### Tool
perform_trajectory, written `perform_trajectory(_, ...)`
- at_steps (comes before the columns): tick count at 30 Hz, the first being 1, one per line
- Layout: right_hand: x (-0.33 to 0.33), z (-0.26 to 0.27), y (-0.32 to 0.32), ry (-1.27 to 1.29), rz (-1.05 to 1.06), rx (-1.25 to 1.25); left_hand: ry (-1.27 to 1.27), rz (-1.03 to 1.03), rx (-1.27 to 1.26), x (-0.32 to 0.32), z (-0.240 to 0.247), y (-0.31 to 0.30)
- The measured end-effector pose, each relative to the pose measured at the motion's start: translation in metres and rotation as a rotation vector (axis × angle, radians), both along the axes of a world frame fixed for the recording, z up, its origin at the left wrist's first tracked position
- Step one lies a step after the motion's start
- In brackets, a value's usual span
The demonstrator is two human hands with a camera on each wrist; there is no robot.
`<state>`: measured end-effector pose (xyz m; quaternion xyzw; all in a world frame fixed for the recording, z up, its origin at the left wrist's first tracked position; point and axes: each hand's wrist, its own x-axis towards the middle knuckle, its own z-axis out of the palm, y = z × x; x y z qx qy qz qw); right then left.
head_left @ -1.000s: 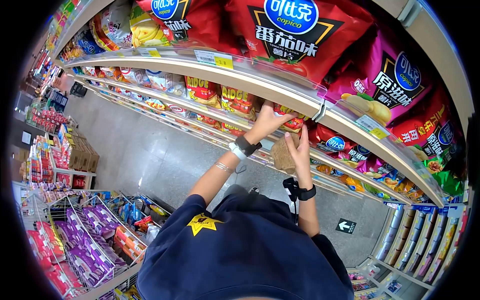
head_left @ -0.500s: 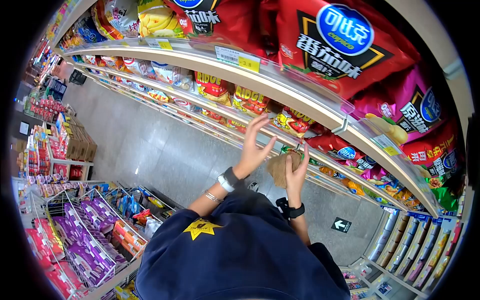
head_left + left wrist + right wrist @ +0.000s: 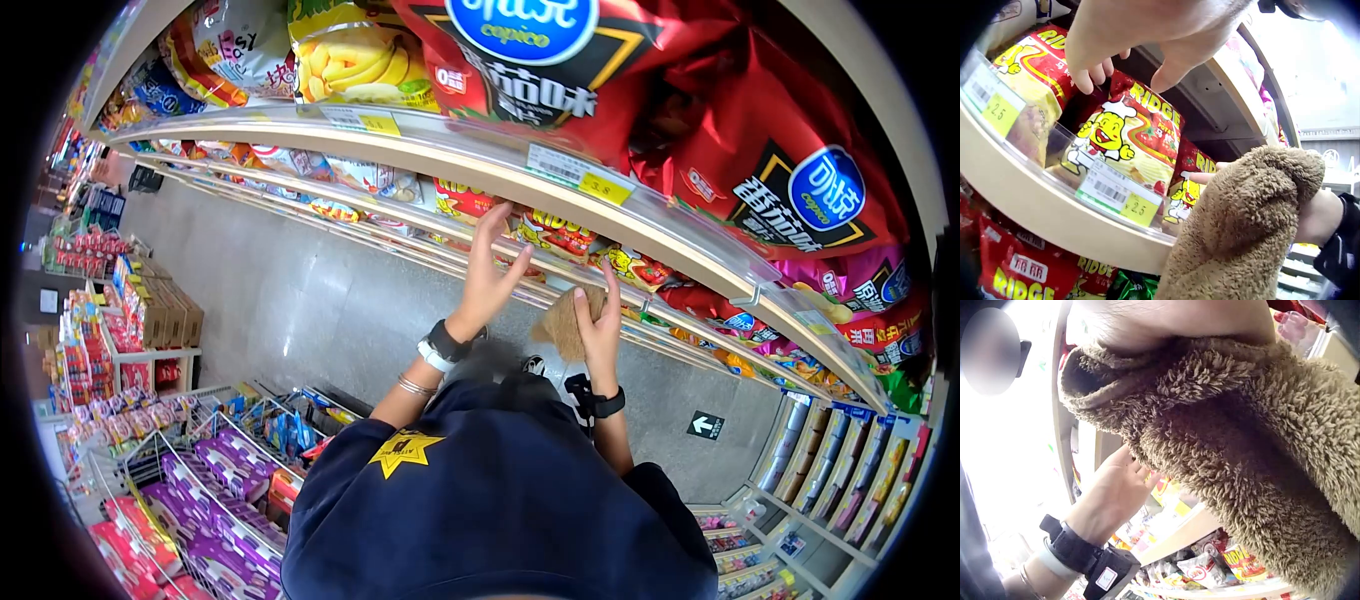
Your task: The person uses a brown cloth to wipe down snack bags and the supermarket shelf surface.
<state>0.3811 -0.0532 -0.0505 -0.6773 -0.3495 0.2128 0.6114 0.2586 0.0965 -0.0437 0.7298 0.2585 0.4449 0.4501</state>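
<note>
My left hand (image 3: 487, 280) reaches toward the shelf with its fingers extended and nothing held. In the left wrist view its fingers hang over the upper part of a red and yellow RIDGE chip bag (image 3: 1127, 140). My right hand (image 3: 600, 335) holds a brown fluffy cloth (image 3: 563, 325), which hangs below it. Seen from the right wrist, the shaggy cloth (image 3: 1254, 469) bunches under the palm. Further RIDGE bags (image 3: 1032, 81) stand in the same row, behind a clear front strip with price tags (image 3: 1119, 192).
Overhead, an upper shelf edge (image 3: 430, 160) juts out, carrying large red copico bags (image 3: 800, 170). Wire baskets (image 3: 200, 480) of purple packs are behind me on the left. The grey floor (image 3: 270, 270) runs along the shelf, with an arrow sign (image 3: 705, 425) on it.
My left hand has drawn back from a RIDGE bag and shifted left along the row. The shelf has slid rightward in the head view. My right hand keeps hold of the cloth.
</note>
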Motion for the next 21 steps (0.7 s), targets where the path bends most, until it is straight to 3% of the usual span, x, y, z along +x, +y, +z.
perform_trajectory(6,0.0,-0.004,0.044,-0.013,-0.086,-0.099,0.058,-0.27,-0.096,0.007,0.001,0.028)
perform_trajectory(10,-0.002,-0.023,0.056,0.067,-0.065,-0.026,0.107,-0.325,-0.063,0.014,-0.006,0.033)
perform_trajectory(17,-0.015,0.018,0.053,0.114,-0.174,0.013,0.013,-0.376,-0.057,0.006,0.03,0.04)
perform_trajectory(21,-0.032,0.031,0.043,0.147,-0.186,0.05,-0.022,-0.42,-0.156,0.0,0.024,0.037)
